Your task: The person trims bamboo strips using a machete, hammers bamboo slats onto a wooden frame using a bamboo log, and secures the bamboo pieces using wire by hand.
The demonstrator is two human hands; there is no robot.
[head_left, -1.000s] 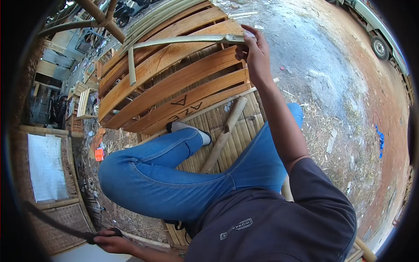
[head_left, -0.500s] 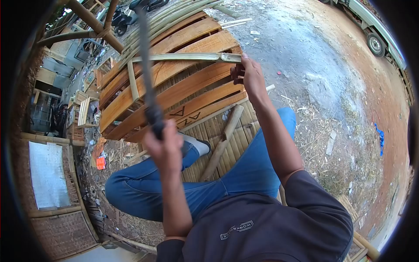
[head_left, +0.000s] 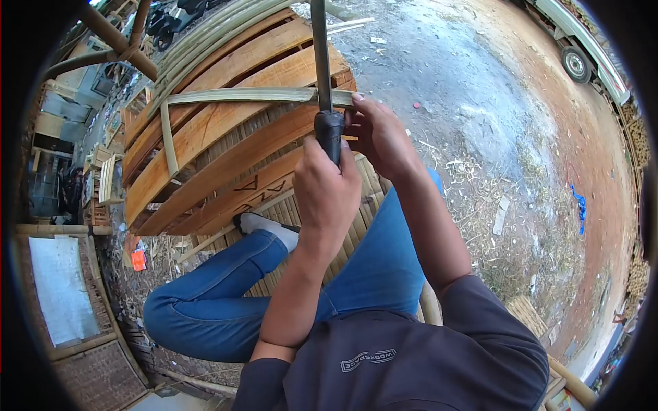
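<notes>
In the head view, the left hand (head_left: 325, 190) is bringing the long knife (head_left: 321, 61) up from the side, and it is now crossing the thin, bent bamboo strip (head_left: 240, 96). Its fingers are squeezing the round black handle (head_left: 329, 130). The right hand (head_left: 387, 140) is pinching the strip's end above flat, brown wooden slats (head_left: 229, 142).

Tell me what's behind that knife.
Behind the knife in the left hand runs a pale strip, with wooden boards beyond. The part of the strip the knife crosses is hidden, so I cannot see whether it is cut.
</notes>
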